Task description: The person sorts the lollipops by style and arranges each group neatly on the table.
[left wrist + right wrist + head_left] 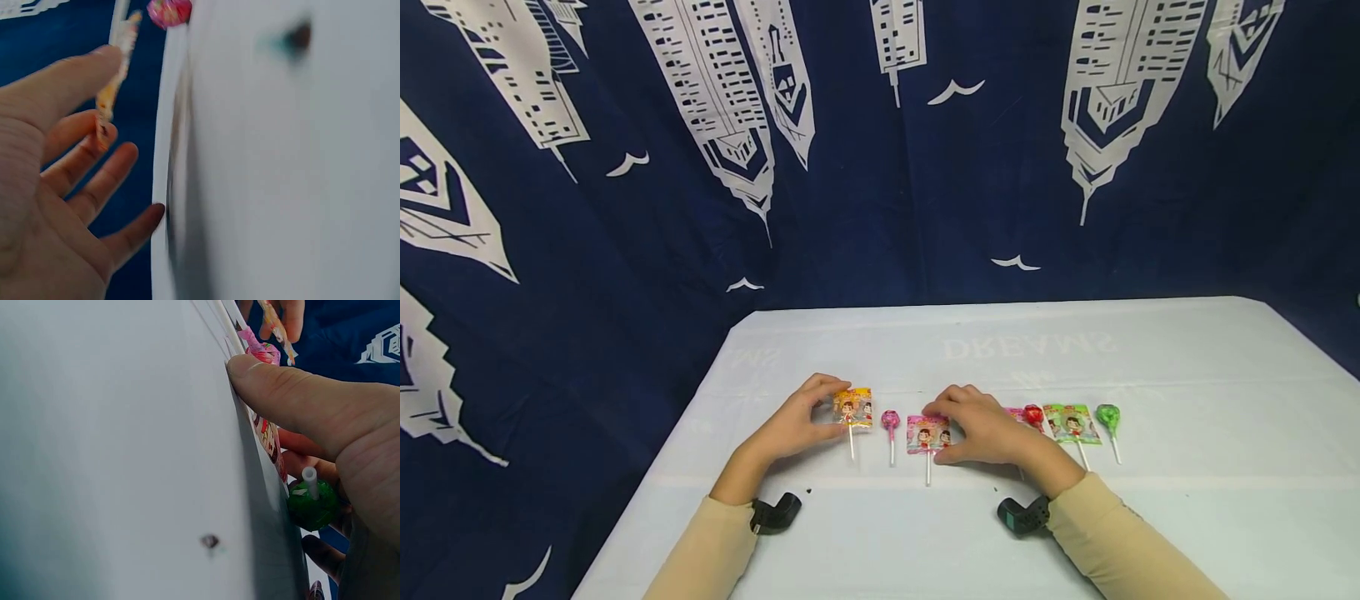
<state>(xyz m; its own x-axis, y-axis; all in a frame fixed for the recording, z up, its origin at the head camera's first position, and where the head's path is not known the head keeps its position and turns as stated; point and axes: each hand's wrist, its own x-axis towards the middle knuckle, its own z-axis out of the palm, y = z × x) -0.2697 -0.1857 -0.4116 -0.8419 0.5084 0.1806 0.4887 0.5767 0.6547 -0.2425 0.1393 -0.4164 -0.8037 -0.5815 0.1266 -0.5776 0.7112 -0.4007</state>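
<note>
My left hand (801,421) pinches a yellow-wrapped flat lollipop (855,408) between thumb and fingers, its white stick pointing toward me. In the left wrist view this lollipop (111,94) shows edge-on, raised above the table. At the middle, my right hand (985,427) grips a pink-wrapped flat lollipop (922,435) by its upper and lower edges. Between the hands lies a pink ball lollipop (891,419). The right wrist view shows a green ball lollipop (312,505) by the lower fingers; I cannot tell whether they hold it.
Right of my right hand are a red ball lollipop (1033,414), a green-wrapped flat lollipop (1072,423) and a green ball lollipop (1107,415). Another pink wrapper (1015,412) is partly hidden behind that hand. The white table (887,550) meets a dark blue printed curtain (880,208).
</note>
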